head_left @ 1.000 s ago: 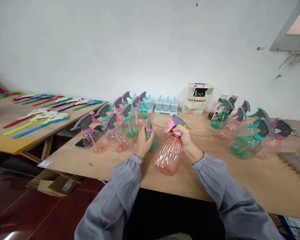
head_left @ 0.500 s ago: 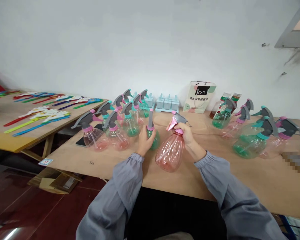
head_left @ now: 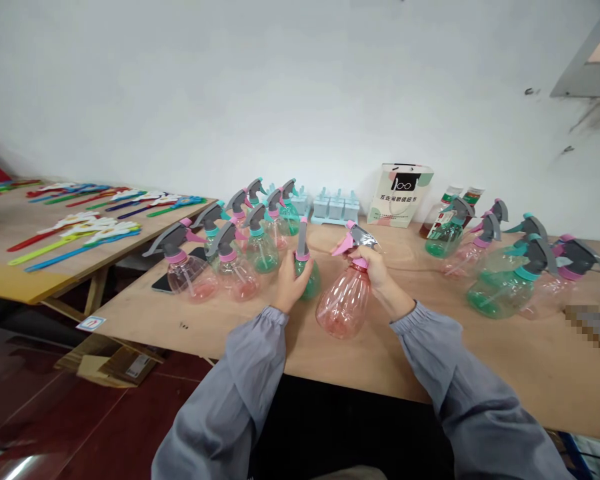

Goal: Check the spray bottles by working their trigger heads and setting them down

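My right hand (head_left: 377, 270) grips the neck of a clear pink spray bottle (head_left: 345, 303), just under its pink and grey trigger head (head_left: 356, 237). The bottle is tilted, its base near the wooden table (head_left: 480, 360). My left hand (head_left: 291, 283) is wrapped round a small green spray bottle (head_left: 310, 277) that stands on the table with a grey and pink head. Both sleeves are grey.
A cluster of pink and green spray bottles (head_left: 230, 257) stands left of my hands, another group (head_left: 505, 267) at the right. Blue ice moulds (head_left: 335, 207) and a paper bag (head_left: 400, 197) sit by the wall. A second table (head_left: 30, 257) with coloured plastic sticks stands left. A phone (head_left: 163, 283) lies by the left bottles.
My right hand has raised and tipped the pink bottle more upright, drawing it slightly away from me. My left hand has stayed on the green bottle.
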Demonstrator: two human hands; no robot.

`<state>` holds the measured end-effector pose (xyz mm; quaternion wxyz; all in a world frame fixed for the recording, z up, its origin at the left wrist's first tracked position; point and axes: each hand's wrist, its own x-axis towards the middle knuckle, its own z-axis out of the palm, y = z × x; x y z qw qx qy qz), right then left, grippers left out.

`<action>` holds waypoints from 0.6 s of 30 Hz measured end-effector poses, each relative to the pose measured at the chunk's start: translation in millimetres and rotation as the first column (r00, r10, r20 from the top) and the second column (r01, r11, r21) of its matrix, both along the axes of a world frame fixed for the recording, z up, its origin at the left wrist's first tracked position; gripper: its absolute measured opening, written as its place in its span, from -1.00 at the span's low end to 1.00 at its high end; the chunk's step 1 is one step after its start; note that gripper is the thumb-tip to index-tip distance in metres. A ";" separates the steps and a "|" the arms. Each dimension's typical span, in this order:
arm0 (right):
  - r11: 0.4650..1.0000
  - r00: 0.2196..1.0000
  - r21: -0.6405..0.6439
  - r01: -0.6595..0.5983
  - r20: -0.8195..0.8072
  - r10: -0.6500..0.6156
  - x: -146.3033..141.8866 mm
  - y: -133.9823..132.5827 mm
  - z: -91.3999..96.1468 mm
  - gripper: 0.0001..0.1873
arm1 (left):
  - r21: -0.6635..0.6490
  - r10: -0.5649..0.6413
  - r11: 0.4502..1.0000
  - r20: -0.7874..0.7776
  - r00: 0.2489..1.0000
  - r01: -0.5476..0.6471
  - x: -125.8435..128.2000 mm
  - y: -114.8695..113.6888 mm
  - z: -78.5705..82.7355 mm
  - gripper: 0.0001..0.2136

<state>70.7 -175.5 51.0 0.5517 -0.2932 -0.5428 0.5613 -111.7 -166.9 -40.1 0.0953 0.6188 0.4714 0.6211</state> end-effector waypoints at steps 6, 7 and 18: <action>0.997 0.997 -0.025 0.071 0.005 -0.071 -0.7 -1.9 0.6 -0.82 | 0.004 0.002 1.000 -0.008 1.000 -0.002 0.1 0.0 -0.1 -0.87; 0.996 0.996 -0.005 0.090 -0.007 -0.090 -0.2 -0.7 -0.2 -0.84 | 0.003 0.006 1.000 -0.008 1.000 -0.006 0.1 -0.3 0.0 -0.87; 0.806 0.793 0.395 0.442 0.248 -0.557 63.1 39.1 -19.8 -0.82 | -0.027 0.027 0.999 -0.029 0.999 -0.028 -1.0 -0.7 -0.2 -0.82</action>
